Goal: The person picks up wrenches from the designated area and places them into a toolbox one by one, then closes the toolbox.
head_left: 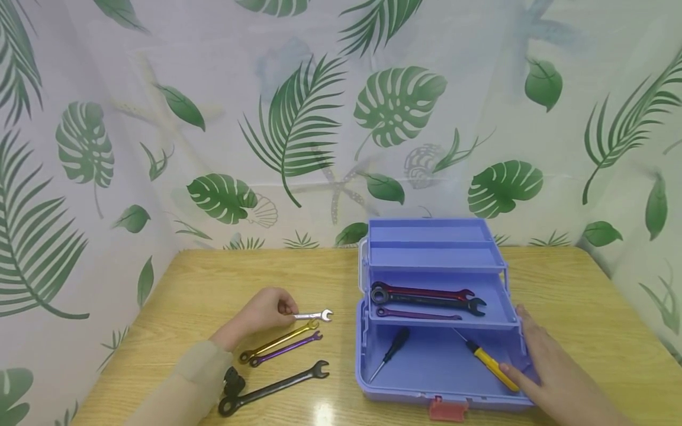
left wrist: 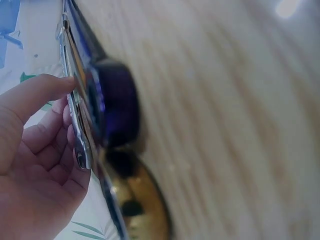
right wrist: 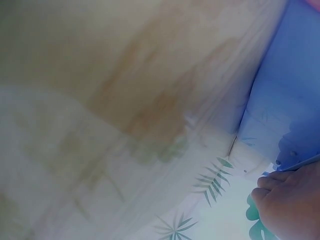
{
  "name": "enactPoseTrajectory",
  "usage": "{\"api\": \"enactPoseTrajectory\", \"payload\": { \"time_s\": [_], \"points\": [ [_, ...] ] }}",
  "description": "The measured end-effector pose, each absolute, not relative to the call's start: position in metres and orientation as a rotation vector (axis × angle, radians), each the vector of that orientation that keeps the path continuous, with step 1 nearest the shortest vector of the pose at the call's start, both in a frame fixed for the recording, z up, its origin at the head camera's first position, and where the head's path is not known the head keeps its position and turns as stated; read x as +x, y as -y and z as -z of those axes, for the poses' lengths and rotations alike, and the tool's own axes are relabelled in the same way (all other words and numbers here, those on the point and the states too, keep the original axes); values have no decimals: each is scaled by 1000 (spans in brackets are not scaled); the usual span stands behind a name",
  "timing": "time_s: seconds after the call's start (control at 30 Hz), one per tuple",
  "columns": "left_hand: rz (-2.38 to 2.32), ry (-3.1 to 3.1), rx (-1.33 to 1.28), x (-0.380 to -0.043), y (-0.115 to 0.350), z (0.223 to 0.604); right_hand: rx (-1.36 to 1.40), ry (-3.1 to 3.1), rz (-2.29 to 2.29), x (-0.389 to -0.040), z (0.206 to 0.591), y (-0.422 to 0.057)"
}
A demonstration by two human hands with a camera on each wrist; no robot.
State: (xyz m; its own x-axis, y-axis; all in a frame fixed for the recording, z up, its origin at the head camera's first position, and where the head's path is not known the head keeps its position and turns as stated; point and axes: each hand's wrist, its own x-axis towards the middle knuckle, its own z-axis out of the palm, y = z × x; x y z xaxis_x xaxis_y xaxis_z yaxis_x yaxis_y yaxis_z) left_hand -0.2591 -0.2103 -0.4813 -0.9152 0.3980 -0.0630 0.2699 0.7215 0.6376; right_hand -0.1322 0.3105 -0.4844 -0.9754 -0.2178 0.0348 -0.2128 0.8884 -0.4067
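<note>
My left hand (head_left: 266, 310) pinches the end of a small silver wrench (head_left: 315, 315) on the wooden table (head_left: 202, 284). In the left wrist view my fingers (left wrist: 47, 115) close on the silver wrench (left wrist: 77, 130), with the blurred purple (left wrist: 115, 107) and gold (left wrist: 140, 200) wrench ends beside it. A gold wrench (head_left: 279, 340), a purple wrench (head_left: 288, 348) and a black wrench (head_left: 272, 388) lie just below the hand. My right hand (head_left: 549, 370) rests on the front right corner of the open lilac toolbox (head_left: 367, 355); the right wrist view shows its curled fingers (right wrist: 287, 205) against the box wall (right wrist: 285, 100).
The toolbox tray (head_left: 498, 293) holds a red, a black and a purple wrench. Its bottom holds a black-handled screwdriver (head_left: 391, 352) and a yellow-handled screwdriver (head_left: 487, 361). A red latch (head_left: 449, 409) is at the front. A leaf-print curtain (head_left: 298, 118) hangs behind the table.
</note>
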Motion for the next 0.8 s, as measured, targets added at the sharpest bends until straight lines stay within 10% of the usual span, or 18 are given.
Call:
{"api": "enactPoseTrajectory", "payload": {
  "time_s": [0.8],
  "points": [
    [-957, -2799, 468, -261, 207, 481, -319, -3050, 592, -131, 481, -309]
  ]
}}
